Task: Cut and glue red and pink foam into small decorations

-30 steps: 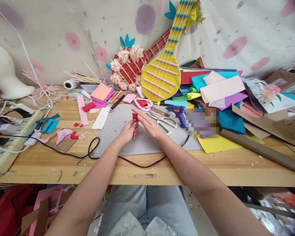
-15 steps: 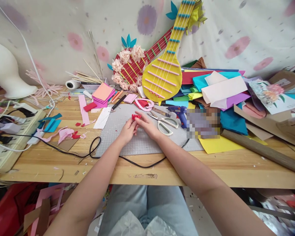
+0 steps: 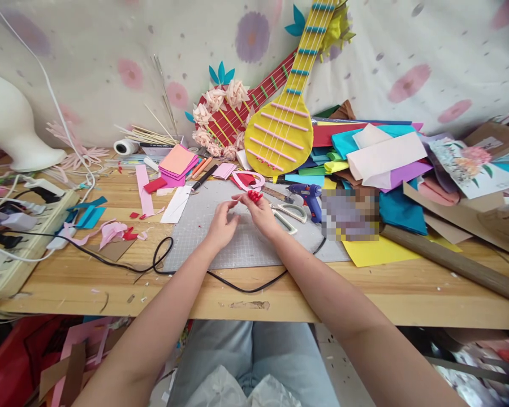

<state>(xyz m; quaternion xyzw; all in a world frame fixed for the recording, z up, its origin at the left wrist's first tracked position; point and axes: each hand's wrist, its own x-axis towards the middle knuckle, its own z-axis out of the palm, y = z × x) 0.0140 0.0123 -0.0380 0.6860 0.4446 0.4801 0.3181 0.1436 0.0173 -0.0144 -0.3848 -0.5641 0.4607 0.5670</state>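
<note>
My right hand holds a small red fringed piece, perhaps rolled paper, at its fingers above the grey cutting mat. My left hand is just to the left, fingers curved and thumb apart, with nothing visible in it. Its fingertips are close to those of my right hand; I cannot tell whether they touch. Beside my right hand lie the scissors, partly covered by it. A blue glue gun rests farther right, and a pink and red paper loop lies behind the hands.
A yellow paper lute and a red flowered one lean against the wall. Coloured sheets pile up at right, beside a brown tube. A black cable crosses the front. A power strip sits left.
My hands have parted slightly. The red fringed piece has shifted right, from between both hands to my right hand alone, and my left hand has loosened its fingers.
</note>
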